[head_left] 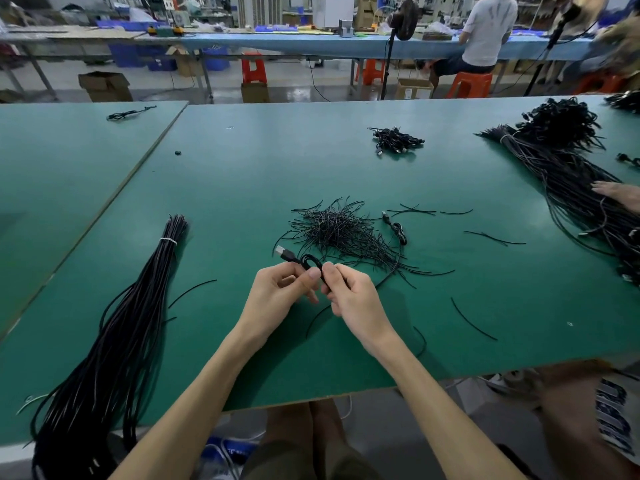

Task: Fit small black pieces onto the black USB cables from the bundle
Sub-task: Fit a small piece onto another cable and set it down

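While left hand [281,293] and right hand [350,300] pinch a looped cable [290,255], holding the loop tight seems wise; black pieces [337,233] lie at twelve o'clock, the bundle [131,323] at eight.

- Worktop [242,174]: bare green stretch left of centre, running from my hands to the far edge. Open passage.
- Left: tied cable bundle [131,306] lies lengthwise and bars sideways reach for my left hand [277,292].
- Just beyond my right hand [349,296]: heap of short black strands [336,233]. The USB cable [294,258] I pinch arcs round it.
- Far centre: small cable heap [396,140].
- Right: large cable mass [571,174], another person's hand [620,195] resting on it.
- Near right: loose strands [474,320], scattered.
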A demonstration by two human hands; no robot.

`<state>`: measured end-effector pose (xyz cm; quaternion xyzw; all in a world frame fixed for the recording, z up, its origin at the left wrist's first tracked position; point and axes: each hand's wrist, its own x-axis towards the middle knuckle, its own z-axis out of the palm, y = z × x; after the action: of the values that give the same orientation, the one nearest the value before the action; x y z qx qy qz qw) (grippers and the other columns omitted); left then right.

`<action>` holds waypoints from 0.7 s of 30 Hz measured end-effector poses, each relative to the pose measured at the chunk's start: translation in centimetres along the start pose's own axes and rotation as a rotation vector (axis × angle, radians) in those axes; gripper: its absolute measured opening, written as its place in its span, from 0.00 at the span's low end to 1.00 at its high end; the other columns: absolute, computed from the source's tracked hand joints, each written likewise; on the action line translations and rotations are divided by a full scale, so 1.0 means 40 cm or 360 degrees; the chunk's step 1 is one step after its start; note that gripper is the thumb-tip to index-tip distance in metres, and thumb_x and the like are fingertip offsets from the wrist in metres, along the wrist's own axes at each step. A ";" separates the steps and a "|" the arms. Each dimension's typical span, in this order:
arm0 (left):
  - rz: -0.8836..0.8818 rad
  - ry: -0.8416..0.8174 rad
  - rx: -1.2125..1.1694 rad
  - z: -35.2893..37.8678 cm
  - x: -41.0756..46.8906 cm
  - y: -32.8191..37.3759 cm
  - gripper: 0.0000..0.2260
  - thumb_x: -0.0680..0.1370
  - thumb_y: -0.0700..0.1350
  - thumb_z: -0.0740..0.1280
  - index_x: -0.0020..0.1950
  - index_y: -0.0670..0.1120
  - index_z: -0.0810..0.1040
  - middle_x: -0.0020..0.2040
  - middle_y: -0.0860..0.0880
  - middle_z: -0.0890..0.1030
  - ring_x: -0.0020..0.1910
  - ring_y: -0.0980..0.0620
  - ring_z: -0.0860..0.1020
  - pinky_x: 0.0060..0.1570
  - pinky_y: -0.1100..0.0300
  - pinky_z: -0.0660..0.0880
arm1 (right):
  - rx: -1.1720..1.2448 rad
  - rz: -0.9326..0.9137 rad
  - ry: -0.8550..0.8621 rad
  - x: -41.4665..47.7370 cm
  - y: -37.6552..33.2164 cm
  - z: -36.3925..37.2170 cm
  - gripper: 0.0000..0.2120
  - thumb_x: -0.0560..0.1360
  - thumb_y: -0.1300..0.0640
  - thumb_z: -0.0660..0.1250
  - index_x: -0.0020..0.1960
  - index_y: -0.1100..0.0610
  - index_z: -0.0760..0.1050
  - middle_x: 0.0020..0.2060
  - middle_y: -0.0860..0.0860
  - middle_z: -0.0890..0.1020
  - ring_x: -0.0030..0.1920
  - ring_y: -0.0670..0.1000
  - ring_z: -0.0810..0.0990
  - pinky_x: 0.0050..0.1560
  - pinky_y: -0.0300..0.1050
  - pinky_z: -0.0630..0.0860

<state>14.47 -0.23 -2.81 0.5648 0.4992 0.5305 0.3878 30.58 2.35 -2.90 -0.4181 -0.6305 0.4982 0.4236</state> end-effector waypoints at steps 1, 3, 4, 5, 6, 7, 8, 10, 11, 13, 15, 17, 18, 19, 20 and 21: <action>-0.0009 -0.0018 -0.0038 -0.002 0.000 0.000 0.13 0.79 0.51 0.70 0.39 0.44 0.82 0.35 0.44 0.84 0.34 0.51 0.81 0.38 0.63 0.74 | 0.0012 -0.0005 -0.0007 -0.001 -0.002 -0.001 0.22 0.85 0.46 0.61 0.40 0.62 0.74 0.33 0.54 0.74 0.29 0.47 0.67 0.30 0.42 0.65; -0.0010 -0.0053 -0.0056 -0.003 -0.001 -0.004 0.12 0.81 0.49 0.69 0.41 0.43 0.82 0.36 0.44 0.84 0.35 0.52 0.80 0.38 0.62 0.73 | 0.0051 -0.0020 -0.0023 -0.004 -0.007 -0.002 0.21 0.85 0.47 0.61 0.38 0.59 0.73 0.32 0.54 0.74 0.28 0.46 0.66 0.29 0.41 0.64; -0.0010 -0.0063 -0.0056 -0.004 -0.001 -0.006 0.11 0.82 0.46 0.68 0.43 0.42 0.82 0.37 0.44 0.84 0.35 0.52 0.80 0.38 0.61 0.73 | 0.0074 -0.0027 -0.0036 -0.005 -0.008 -0.002 0.21 0.85 0.48 0.61 0.38 0.58 0.72 0.31 0.52 0.75 0.27 0.46 0.65 0.28 0.40 0.63; -0.0009 -0.0068 -0.0054 -0.004 -0.001 -0.008 0.10 0.83 0.43 0.67 0.44 0.42 0.81 0.38 0.44 0.84 0.36 0.51 0.80 0.39 0.60 0.73 | 0.0093 -0.0029 -0.0048 -0.007 -0.009 -0.003 0.20 0.86 0.49 0.61 0.38 0.57 0.72 0.31 0.49 0.76 0.26 0.46 0.64 0.28 0.39 0.63; -0.0007 -0.0071 -0.0045 -0.004 -0.001 -0.010 0.09 0.83 0.40 0.66 0.45 0.41 0.81 0.39 0.43 0.84 0.38 0.49 0.81 0.39 0.58 0.73 | 0.0103 -0.0026 -0.0059 -0.007 -0.009 -0.003 0.20 0.86 0.49 0.61 0.38 0.57 0.71 0.30 0.48 0.77 0.26 0.45 0.64 0.27 0.39 0.63; 0.0000 -0.0070 -0.0023 -0.003 -0.001 -0.010 0.08 0.83 0.37 0.65 0.45 0.41 0.80 0.39 0.43 0.84 0.39 0.48 0.81 0.40 0.56 0.73 | 0.0106 -0.0021 -0.0068 -0.007 -0.009 -0.004 0.20 0.86 0.49 0.60 0.38 0.58 0.71 0.29 0.47 0.77 0.26 0.45 0.64 0.27 0.38 0.63; 0.0019 -0.0065 0.0009 -0.003 -0.002 -0.009 0.08 0.83 0.36 0.65 0.45 0.41 0.80 0.39 0.42 0.84 0.39 0.47 0.81 0.40 0.53 0.73 | 0.0107 -0.0016 -0.0073 -0.007 -0.008 -0.004 0.20 0.86 0.49 0.60 0.39 0.58 0.71 0.29 0.46 0.77 0.26 0.45 0.64 0.27 0.38 0.62; 0.0108 -0.0037 0.0124 -0.002 -0.001 -0.006 0.07 0.83 0.36 0.65 0.46 0.39 0.80 0.39 0.42 0.84 0.38 0.46 0.81 0.39 0.50 0.74 | 0.0104 -0.0012 -0.0058 -0.006 -0.007 -0.003 0.21 0.86 0.49 0.60 0.39 0.61 0.72 0.27 0.45 0.75 0.26 0.44 0.63 0.27 0.37 0.62; 0.0170 -0.0016 0.0210 0.001 -0.001 -0.006 0.07 0.83 0.37 0.66 0.46 0.39 0.80 0.38 0.44 0.84 0.37 0.45 0.81 0.38 0.49 0.74 | 0.0107 -0.0010 -0.0041 -0.005 -0.007 -0.003 0.21 0.86 0.49 0.60 0.39 0.61 0.71 0.27 0.44 0.73 0.26 0.44 0.63 0.27 0.37 0.62; 0.0275 0.0043 0.0399 0.008 -0.001 -0.005 0.06 0.82 0.40 0.68 0.46 0.40 0.81 0.38 0.47 0.83 0.36 0.45 0.79 0.38 0.50 0.74 | 0.0139 0.0001 -0.0003 -0.003 -0.005 -0.004 0.21 0.86 0.49 0.60 0.38 0.58 0.71 0.27 0.43 0.70 0.25 0.44 0.62 0.26 0.37 0.61; 0.0369 0.0119 0.0541 0.016 -0.006 -0.005 0.05 0.82 0.40 0.69 0.47 0.43 0.81 0.41 0.50 0.82 0.38 0.52 0.80 0.41 0.60 0.74 | 0.0183 0.0013 0.0025 -0.003 -0.004 -0.006 0.21 0.86 0.49 0.60 0.37 0.57 0.70 0.27 0.43 0.69 0.25 0.44 0.62 0.26 0.37 0.61; 0.0478 0.0191 0.0664 0.023 -0.013 -0.005 0.02 0.81 0.39 0.70 0.49 0.44 0.82 0.45 0.53 0.80 0.41 0.54 0.82 0.45 0.67 0.75 | 0.0225 0.0028 0.0045 -0.002 -0.004 -0.007 0.20 0.86 0.49 0.60 0.37 0.57 0.71 0.27 0.42 0.68 0.25 0.44 0.62 0.26 0.37 0.61; 0.0529 0.0219 0.0715 0.025 -0.016 -0.006 0.02 0.81 0.40 0.70 0.50 0.45 0.82 0.46 0.53 0.80 0.42 0.55 0.82 0.46 0.68 0.75 | 0.0240 0.0035 0.0055 -0.002 -0.004 -0.008 0.20 0.86 0.49 0.61 0.37 0.57 0.71 0.26 0.43 0.68 0.25 0.45 0.61 0.26 0.36 0.61; 0.0576 0.0242 0.0755 0.026 -0.018 -0.007 0.02 0.81 0.40 0.70 0.51 0.45 0.83 0.47 0.54 0.80 0.42 0.56 0.82 0.46 0.67 0.76 | 0.0248 0.0042 0.0065 -0.001 -0.005 -0.009 0.20 0.86 0.49 0.61 0.37 0.57 0.72 0.26 0.43 0.68 0.25 0.45 0.61 0.26 0.36 0.61; 0.0612 0.0256 0.0777 0.026 -0.019 -0.009 0.03 0.81 0.41 0.70 0.53 0.46 0.82 0.48 0.55 0.80 0.43 0.56 0.82 0.47 0.67 0.76 | 0.0255 0.0047 0.0073 -0.001 -0.006 -0.009 0.20 0.86 0.49 0.61 0.38 0.57 0.72 0.26 0.44 0.67 0.25 0.46 0.61 0.26 0.37 0.61; 0.0625 0.0255 0.0773 0.026 -0.020 -0.010 0.04 0.81 0.41 0.70 0.54 0.48 0.82 0.48 0.57 0.81 0.44 0.57 0.83 0.48 0.67 0.77 | 0.0264 0.0051 0.0078 -0.001 -0.008 -0.010 0.20 0.86 0.49 0.61 0.38 0.57 0.72 0.26 0.45 0.67 0.25 0.46 0.61 0.25 0.37 0.61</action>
<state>15.48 -0.82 -3.50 0.6827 0.5216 0.5034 0.0913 30.94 2.38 -2.55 -0.4037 -0.5699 0.5450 0.4640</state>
